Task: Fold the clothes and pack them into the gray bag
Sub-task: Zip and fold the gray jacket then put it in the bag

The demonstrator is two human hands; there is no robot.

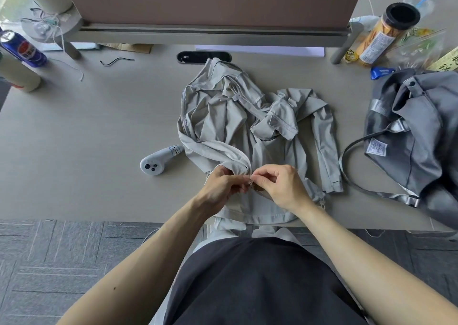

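**Both hands at the jacket zip, near edge of the worktop**

Your left hand (220,188) and right hand (280,186) meet over the light gray zip-up jacket (223,116), just inside the middle of the near edge of the pale wood-grain worktop (86,126). Your left grip is curled round the jacket's white-lined zip edge, bunching the fabric. Your right grip is pressed together, thumb and forefinger pinching the small metal zip pull (250,182) where the two hands touch.

The jacket lies crumpled and unfolded, reaching from the near edge towards the far edge. Its hem hangs slightly over the near edge, and one sleeve runs down its right side.

The dark gray fabric bag (421,131) slumps at the right edge, apart from the jacket, with its strap looped on the worktop between them.

A white handheld controller (158,160) lies just beside the jacket's left side. A blue drink can (24,49) lies tipped near the far left corner, and a tall snack tube with a black lid (381,34) leans near the far right corner.
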